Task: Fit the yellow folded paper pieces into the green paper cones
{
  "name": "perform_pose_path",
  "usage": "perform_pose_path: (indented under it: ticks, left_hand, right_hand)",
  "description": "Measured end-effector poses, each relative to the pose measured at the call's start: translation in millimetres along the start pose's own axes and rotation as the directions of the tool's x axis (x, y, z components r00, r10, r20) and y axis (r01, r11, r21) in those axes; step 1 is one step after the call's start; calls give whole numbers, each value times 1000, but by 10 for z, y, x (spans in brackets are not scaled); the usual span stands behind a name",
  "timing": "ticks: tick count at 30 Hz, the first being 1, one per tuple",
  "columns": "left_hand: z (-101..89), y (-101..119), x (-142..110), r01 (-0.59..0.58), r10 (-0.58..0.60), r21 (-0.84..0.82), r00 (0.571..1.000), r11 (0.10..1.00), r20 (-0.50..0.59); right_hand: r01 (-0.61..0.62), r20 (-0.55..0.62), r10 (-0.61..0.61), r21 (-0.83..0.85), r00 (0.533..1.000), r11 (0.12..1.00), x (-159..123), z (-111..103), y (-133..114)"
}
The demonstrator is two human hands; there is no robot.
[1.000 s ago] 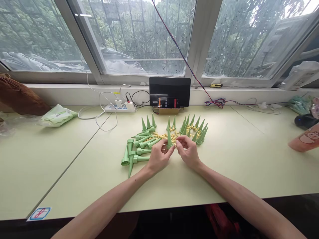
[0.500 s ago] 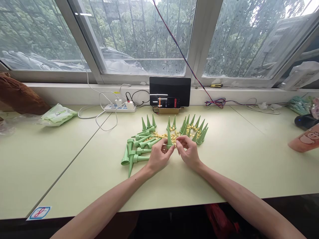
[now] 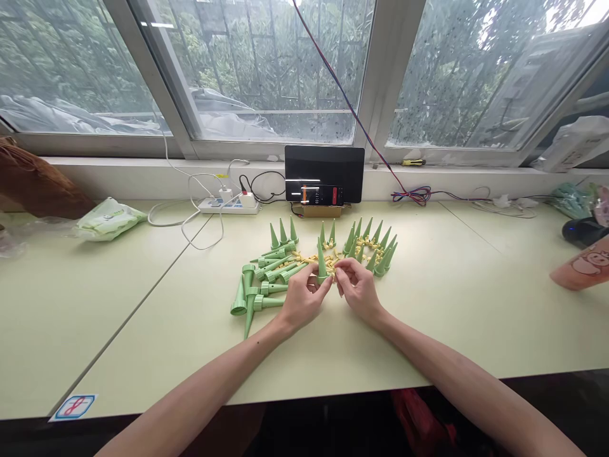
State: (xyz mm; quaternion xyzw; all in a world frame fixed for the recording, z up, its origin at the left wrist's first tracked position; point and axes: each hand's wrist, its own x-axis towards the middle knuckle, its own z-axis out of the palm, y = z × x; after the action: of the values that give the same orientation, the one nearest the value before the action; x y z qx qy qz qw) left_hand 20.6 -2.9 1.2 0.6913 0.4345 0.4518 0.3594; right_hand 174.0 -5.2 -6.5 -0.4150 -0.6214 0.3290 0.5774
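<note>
My left hand (image 3: 307,295) is closed round the base of a green plastic watering spike (image 3: 321,261), which stands point up. Just to its right, my right hand (image 3: 358,287) pinches a small yellow piece (image 3: 333,271) close to the spike's base; the fingers partly cover it, and whether it touches the spike I cannot tell. Behind the hands lies a loose pile of small yellow pieces (image 3: 311,259). Several green spikes (image 3: 273,271) lie on their sides by my left hand. More upright spikes (image 3: 380,236) stand in a curve beyond my right hand, with yellow pieces among them.
A phone (image 3: 322,195) leans on a black screen (image 3: 325,166) at the back of the table (image 3: 476,304). A power strip (image 3: 228,204) with loose white cables is at back left, near a green packet (image 3: 110,219). A pink cup (image 3: 583,265) stands far right.
Both hands keep nearly the same pose around the spike and the yellow piece. The whole view has shifted very slightly; nothing has been let go.
</note>
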Motion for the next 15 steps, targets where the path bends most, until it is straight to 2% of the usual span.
perform_pose_path:
  ticks: [7, 15]
  left_hand:
    - [-3, -10, 9, -9, 10, 41, 1000, 999, -11]
    - [-11, 1, 20, 12, -11, 45, 999, 999, -38]
  right_hand:
    - [-30, 31, 29, 30, 999, 999, 10, -3, 28]
    - [-28, 19, 29, -40, 999, 999, 16, 1, -12]
